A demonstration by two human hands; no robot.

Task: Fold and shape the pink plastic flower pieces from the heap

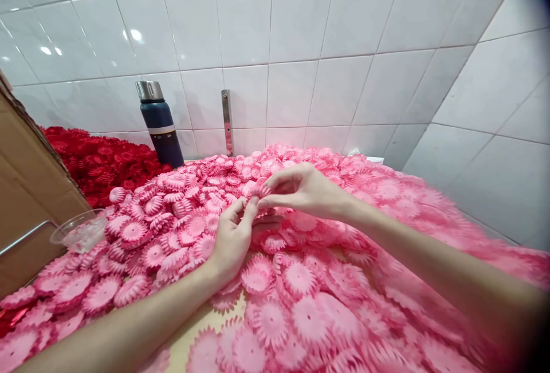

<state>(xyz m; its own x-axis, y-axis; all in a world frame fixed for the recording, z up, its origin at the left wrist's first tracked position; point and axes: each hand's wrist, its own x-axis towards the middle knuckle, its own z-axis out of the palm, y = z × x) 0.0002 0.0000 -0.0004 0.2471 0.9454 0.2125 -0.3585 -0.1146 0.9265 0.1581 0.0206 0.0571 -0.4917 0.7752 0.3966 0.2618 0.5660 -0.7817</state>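
A small pink petalled piece (260, 189) is between my two hands, in the middle of the view. My left hand (234, 235) grips its lower edge with the thumb on top and some fingers stretched beneath. From the right, my right hand (303, 191) pinches the same piece between thumb and forefinger. Under and around both hands lies a large heap of pink flower-shaped pieces (301, 278), many with a small hole in the centre.
Red pieces (112, 164) are heaped at the back left beside a dark blue bottle (165, 138). A cardboard box (34, 189) and a clear plastic bowl (83, 232) stand at the left. White tiled walls (296, 95) rise behind and at the right.
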